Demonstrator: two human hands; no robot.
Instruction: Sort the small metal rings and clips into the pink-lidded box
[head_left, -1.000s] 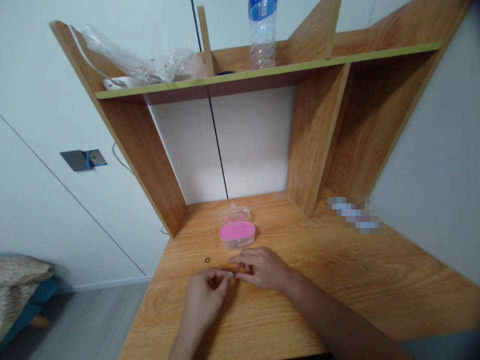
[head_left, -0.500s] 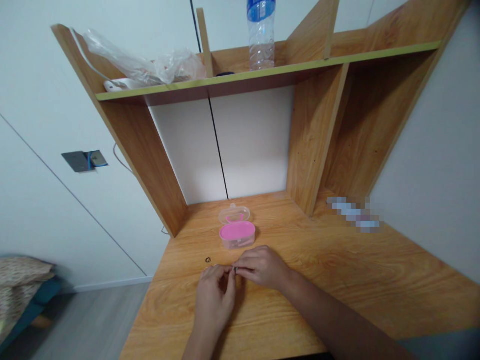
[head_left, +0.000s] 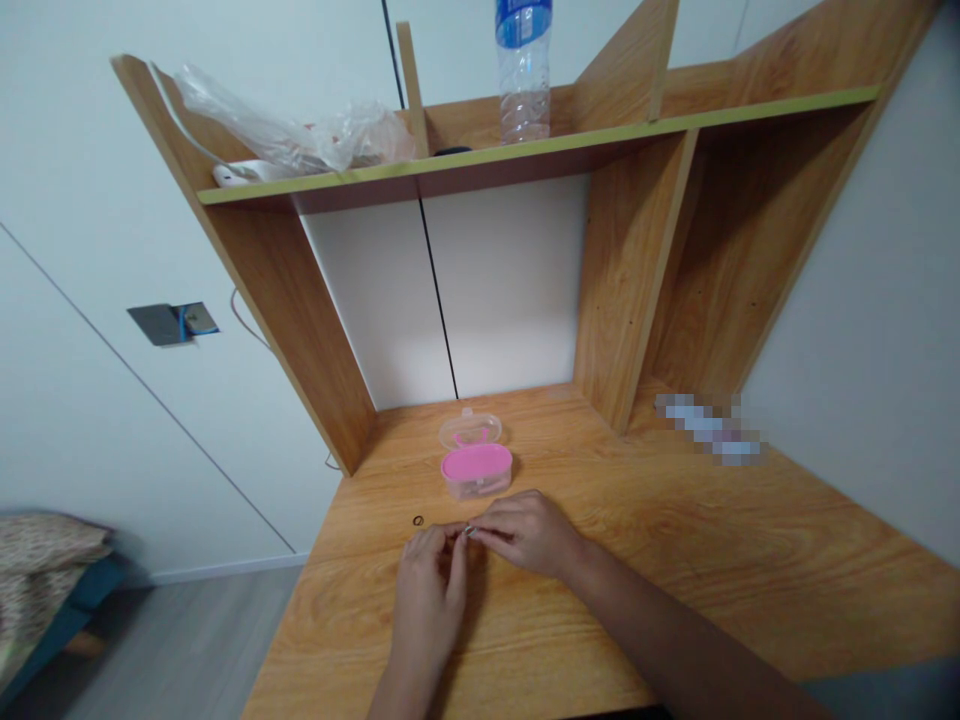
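Wooden desk [head_left: 675, 560]; my left hand [head_left: 431, 590] and right hand [head_left: 529, 530] meet near its front edge, fingertips of both pinched together on a tiny item [head_left: 468, 530] too small to identify; pink box [head_left: 477, 470] just beyond; black ring [head_left: 418, 520] just left.

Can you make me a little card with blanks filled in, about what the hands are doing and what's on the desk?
Left hand: fingers curled, fingertips meeting the right hand's just above the desk
Right hand: pinches a tiny item together with the left hand; too small to tell what it is
Small dark ring: lies on the desk, just left of the hands, untouched
Pink box: behind the hands, clear lid flipped open
Shelf: holds an upright water bottle and a crumpled plastic bag
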